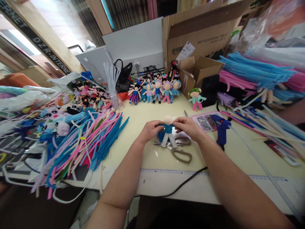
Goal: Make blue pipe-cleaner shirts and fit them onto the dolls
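Observation:
Between my two hands stands a small pipe-cleaner doll (168, 131) with a plain cream head, a teal-blue top and white legs. My left hand (152, 129) pinches the doll's arm on the left side. On the other side my right hand (185, 126) pinches the opposite arm between thumb and fingers. Scissors (181, 156) with grey-brown handles lie on the table under the doll's feet, their blades partly covered. A blue item (161, 136) shows behind the doll, mostly hidden. Right of my right hand stands a blue glue gun (222, 129).
Loose pipe cleaners (95, 136) in many colours heap up on the left. Finished dolls (157, 90) line the back beside a cardboard box (190, 35). One green-haired doll (196, 99) stands apart. More pipe-cleaner bundles (257, 70) fill the right. A black cable (183, 184) crosses the front edge.

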### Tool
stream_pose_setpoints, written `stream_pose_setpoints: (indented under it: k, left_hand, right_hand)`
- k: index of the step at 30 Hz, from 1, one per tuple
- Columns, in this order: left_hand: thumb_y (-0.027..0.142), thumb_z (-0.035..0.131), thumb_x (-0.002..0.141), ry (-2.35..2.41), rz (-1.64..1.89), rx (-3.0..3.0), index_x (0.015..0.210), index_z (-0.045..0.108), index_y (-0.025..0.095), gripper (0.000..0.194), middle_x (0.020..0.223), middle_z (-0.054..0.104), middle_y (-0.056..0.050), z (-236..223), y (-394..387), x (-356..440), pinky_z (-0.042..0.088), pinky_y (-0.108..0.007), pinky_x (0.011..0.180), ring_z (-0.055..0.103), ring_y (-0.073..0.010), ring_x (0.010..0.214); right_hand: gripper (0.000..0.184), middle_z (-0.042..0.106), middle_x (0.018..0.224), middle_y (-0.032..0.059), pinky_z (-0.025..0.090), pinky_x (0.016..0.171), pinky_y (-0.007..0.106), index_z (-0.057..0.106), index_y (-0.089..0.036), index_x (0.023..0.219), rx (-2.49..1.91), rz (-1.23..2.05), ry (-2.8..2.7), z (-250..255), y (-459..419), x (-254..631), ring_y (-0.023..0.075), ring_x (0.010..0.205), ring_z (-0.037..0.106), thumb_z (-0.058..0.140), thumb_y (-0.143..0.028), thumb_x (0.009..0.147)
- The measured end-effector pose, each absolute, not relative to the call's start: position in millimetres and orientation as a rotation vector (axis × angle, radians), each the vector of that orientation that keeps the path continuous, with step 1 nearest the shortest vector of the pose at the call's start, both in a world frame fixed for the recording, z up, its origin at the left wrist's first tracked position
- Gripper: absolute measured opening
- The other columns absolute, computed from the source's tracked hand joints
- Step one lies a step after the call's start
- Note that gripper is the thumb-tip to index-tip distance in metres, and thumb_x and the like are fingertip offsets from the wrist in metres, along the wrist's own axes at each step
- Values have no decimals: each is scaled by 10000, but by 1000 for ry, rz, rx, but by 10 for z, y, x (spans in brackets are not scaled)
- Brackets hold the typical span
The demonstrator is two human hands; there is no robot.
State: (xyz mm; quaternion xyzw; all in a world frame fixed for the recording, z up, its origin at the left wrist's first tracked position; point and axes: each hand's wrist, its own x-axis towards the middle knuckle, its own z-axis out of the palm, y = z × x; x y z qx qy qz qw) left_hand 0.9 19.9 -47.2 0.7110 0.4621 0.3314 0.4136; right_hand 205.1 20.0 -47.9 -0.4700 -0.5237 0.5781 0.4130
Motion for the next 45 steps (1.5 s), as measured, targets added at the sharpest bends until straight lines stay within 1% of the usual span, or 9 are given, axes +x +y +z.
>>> stream_pose_setpoints:
  k: [10, 13, 18, 22, 26, 31, 35, 40, 45]
  left_hand:
    - [307, 667, 692, 1230, 919, 1628, 816, 680, 170, 186, 670, 642, 5, -502, 197, 94, 433, -246, 603, 567, -136, 623]
    - [351, 669, 709, 1438, 957, 1740, 792, 660, 183, 188, 722, 643, -3, -530, 246, 30, 404, -246, 623, 551, -140, 667]
    - [508, 674, 692, 1674, 697, 1856, 673, 605, 208, 309, 572, 572, 9, -521, 251, -89, 295, -241, 516, 492, -145, 558]
    - [430, 705, 662, 1515, 599, 1822, 794, 625, 214, 266, 575, 580, 30, -564, 212, -37, 318, -219, 493, 518, -131, 527]
    - [225, 633, 649, 1398, 694, 1717, 864, 611, 196, 218, 586, 576, 50, -608, 254, -37, 381, -214, 506, 530, -118, 518]
    - [180, 588, 643, 1510, 1014, 1694, 783, 612, 173, 142, 699, 615, 19, -482, 312, -89, 426, -235, 625, 557, -132, 671]
    - [199, 585, 679, 1423, 994, 1762, 811, 630, 173, 142, 742, 623, 10, -317, 233, 29, 424, -245, 643, 547, -131, 688]
    - [258, 712, 629, 1178, 976, 1520, 946, 617, 156, 346, 781, 625, 1, -251, 117, 139, 438, -243, 633, 554, -133, 706]
    - [329, 706, 665, 1138, 1068, 1324, 829, 623, 128, 272, 729, 616, -5, -408, 115, 196, 452, -250, 661, 547, -121, 684]
  right_hand:
    - [301, 573, 567, -27, 490, 503, 223, 600, -162, 674, -1166, 1470, -1067, -544, 258, 2069, 68, 461, 517, 773, -385, 571]
    - [289, 557, 537, -33, 461, 444, 210, 580, -166, 660, -1245, 1337, -1003, -608, 321, 2109, 64, 421, 490, 755, -382, 579]
    - [256, 538, 522, -34, 359, 364, 190, 544, -180, 644, -1373, 1174, -1005, -717, 397, 2163, 75, 410, 465, 680, -396, 627]
    - [244, 528, 520, -34, 352, 374, 207, 543, -186, 640, -1401, 1123, -1060, -749, 396, 2161, 83, 409, 443, 634, -412, 656]
    - [199, 557, 591, -7, 411, 483, 247, 586, -187, 660, -1428, 1006, -1148, -732, 387, 2177, 118, 509, 485, 612, -384, 683]
    - [221, 612, 856, 58, 427, 766, 319, 639, -190, 788, -1349, 601, -1344, -612, 283, 2095, 163, 735, 526, 545, -390, 796]
    - [233, 627, 774, 20, 408, 660, 277, 649, -200, 854, -1204, 766, -1561, -549, 142, 1902, 154, 695, 533, 585, -413, 781]
    - [294, 435, 505, -36, 295, 491, 251, 483, -198, 558, -1275, 1015, -1520, -547, 112, 1820, 114, 506, 411, 574, -410, 740]
    - [260, 486, 583, -18, 324, 511, 250, 485, -205, 673, -1306, 910, -1581, -541, 83, 1794, 130, 550, 456, 467, -420, 819]
